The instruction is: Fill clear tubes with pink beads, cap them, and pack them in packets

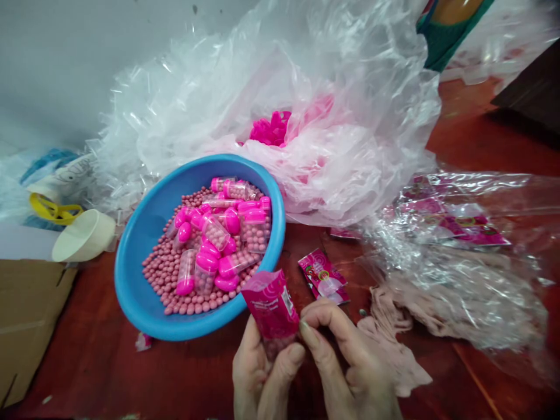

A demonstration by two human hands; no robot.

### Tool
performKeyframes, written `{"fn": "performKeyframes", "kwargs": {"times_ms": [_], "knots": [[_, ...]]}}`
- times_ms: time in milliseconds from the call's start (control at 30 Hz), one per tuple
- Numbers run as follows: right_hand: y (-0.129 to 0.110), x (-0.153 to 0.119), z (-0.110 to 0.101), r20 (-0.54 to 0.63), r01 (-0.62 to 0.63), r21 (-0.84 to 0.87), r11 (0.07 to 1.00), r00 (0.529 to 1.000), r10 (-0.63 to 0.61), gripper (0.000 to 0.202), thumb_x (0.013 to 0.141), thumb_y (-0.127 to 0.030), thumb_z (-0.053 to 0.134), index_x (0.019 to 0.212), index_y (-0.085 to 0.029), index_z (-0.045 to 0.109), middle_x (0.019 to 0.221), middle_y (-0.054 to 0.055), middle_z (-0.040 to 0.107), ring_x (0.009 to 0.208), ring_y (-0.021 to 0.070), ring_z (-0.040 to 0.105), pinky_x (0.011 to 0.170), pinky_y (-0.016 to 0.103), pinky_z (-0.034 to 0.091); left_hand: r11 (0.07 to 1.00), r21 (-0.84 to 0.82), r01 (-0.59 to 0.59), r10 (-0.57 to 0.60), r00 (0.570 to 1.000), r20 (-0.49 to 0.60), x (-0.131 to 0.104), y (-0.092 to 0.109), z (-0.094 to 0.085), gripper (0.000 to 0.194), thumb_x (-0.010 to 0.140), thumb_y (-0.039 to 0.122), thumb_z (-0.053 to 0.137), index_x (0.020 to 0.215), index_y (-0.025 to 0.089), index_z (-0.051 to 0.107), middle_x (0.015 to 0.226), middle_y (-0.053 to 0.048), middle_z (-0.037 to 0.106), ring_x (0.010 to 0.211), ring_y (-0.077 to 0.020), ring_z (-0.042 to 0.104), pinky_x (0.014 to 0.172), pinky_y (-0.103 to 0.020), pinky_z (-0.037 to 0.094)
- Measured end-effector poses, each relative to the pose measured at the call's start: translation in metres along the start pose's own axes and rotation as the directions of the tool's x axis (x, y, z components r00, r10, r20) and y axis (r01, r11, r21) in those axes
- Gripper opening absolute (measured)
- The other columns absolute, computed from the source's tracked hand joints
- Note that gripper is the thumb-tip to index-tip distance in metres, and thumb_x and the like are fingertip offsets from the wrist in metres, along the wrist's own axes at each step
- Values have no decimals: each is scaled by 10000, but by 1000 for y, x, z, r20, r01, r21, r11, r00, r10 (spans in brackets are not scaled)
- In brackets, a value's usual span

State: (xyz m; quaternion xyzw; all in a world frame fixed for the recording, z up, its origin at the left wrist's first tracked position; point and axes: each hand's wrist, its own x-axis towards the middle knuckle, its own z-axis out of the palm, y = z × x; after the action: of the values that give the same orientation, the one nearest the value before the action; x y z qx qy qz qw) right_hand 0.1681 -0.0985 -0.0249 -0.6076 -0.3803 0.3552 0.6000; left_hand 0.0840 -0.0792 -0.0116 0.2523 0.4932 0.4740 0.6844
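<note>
Just in front of the blue basin, my left hand grips a small clear tube of pink beads. A printed magenta wrapper covers its upper part and stands up above my fingers. The thumb and forefinger of my right hand are pinched at the wrapper's right edge. Inside the basin, pink beads lie loose around several bead-filled tubes with bright pink caps. Flat magenta wrappers rest on the table to the right of the basin.
Crumpled clear plastic bags rise behind the basin, with pink plastic parts in one. A cream cup, yellow tape ring and cardboard are at left. More bagged wrappers and a beige cloth lie right.
</note>
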Motion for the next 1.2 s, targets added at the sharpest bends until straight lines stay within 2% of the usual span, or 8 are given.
{"fn": "performKeyframes", "kwargs": {"times_ms": [133,367,533,633,800,1000,1100,1200], "knots": [[4,-4,3,-1,18,-16,1000,1000,-18,180,897,-131,440,780,-242,521,717,-61,528,621,97,537,585,197,406,1000,23,0,-1,999,42,-2,-2,-4,270,722,215,757,987,205,704,793,-18,748,573,-96,609,567,-175,475],[9,-11,13,-56,-32,61,998,998,35,177,899,-166,455,753,-241,522,721,-53,519,631,92,529,583,199,406,1000,-25,3,-5,998,-69,-2,-4,-5,283,691,209,785,964,223,713,765,-14,725,613,-118,625,614,-202,499],[7,-6,7,-17,-87,198,976,996,92,147,901,-187,520,798,-260,595,704,-52,553,608,94,547,531,176,447,1000,-18,17,-17,1000,-1,2,-1,-6,162,689,239,785,838,198,734,587,11,662,481,-100,570,487,-182,473],[8,-2,6,-53,-37,184,982,997,47,126,825,-159,637,842,-283,651,810,-42,616,775,110,594,668,168,489,999,-40,11,-11,1000,0,2,-1,-3,219,695,224,782,908,228,732,689,6,708,555,-104,614,589,-186,510],[10,-1,10,-110,-60,279,958,989,94,134,827,-164,635,744,-267,615,755,-60,578,710,95,563,638,159,473,1000,1,-19,19,998,-56,-4,-11,-5,312,687,242,785,989,213,710,853,-36,755,861,-229,693,811,-302,539],[8,-2,15,-3,-61,149,987,998,63,169,920,-201,469,756,-237,496,754,-37,504,695,121,520,629,221,447,992,121,38,-17,985,-170,-5,-17,-23,387,625,168,826,981,207,680,859,-22,755,942,-248,681,826,-286,533],[8,0,14,33,1,70,998,999,-4,181,945,-194,396,776,-237,447,758,-33,485,686,121,521,605,223,448,994,103,47,-36,993,-108,-2,-12,-19,331,676,252,802,979,194,681,888,-42,749,923,-245,681,830,-301,531],[19,-3,-9,53,106,-189,976,994,-98,171,946,-165,402,802,-238,457,791,-18,513,710,131,532,624,236,454,996,14,85,-86,995,51,2,-7,-13,216,746,363,739,846,177,698,749,-38,732,698,-183,699,622,-228,548]]}}
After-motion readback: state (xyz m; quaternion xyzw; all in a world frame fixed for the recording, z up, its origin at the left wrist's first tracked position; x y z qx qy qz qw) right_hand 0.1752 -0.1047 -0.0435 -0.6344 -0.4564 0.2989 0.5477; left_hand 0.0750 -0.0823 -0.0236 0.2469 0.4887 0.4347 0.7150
